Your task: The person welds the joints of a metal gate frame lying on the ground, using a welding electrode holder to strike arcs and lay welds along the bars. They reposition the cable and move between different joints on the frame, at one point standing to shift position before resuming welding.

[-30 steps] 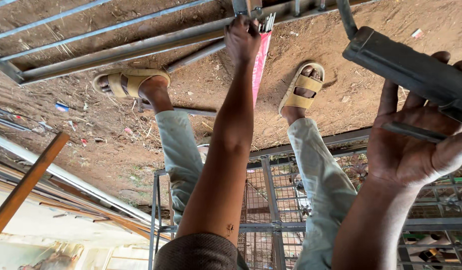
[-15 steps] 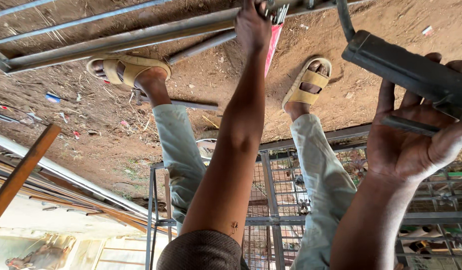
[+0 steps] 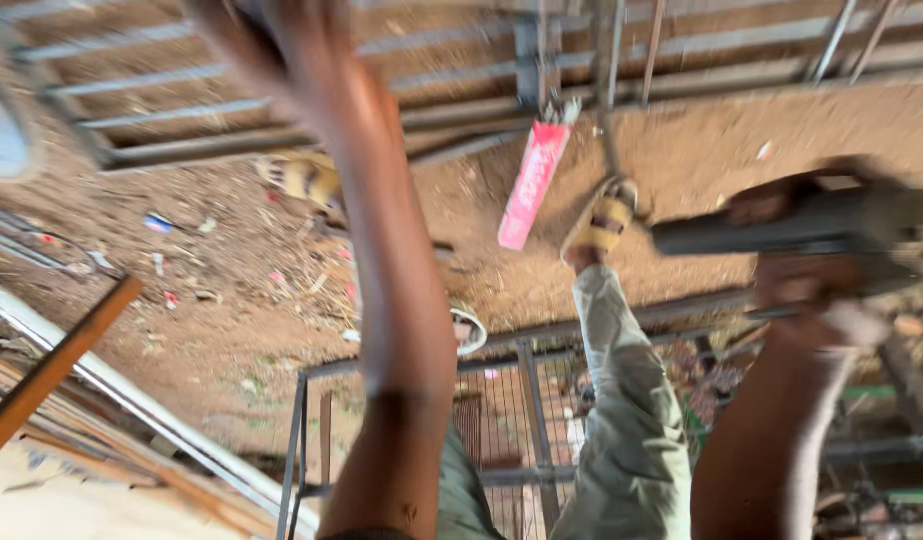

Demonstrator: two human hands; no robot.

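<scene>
Steel is what your right hand (image 3: 816,260) grips: a dark square tube (image 3: 771,225) running left toward your sandalled foot. Keep that fist firm and the tube level. Your left hand (image 3: 246,25) is blurred at the far frame rails (image 3: 461,110); I cannot tell whether it holds anything. The pink packet (image 3: 533,185) lies right of it.

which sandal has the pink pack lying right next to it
The sandal on the right of the view, just left of the right hand. The pink pack lies beside it; the other sandal sits far left, partly behind the left arm.
</scene>
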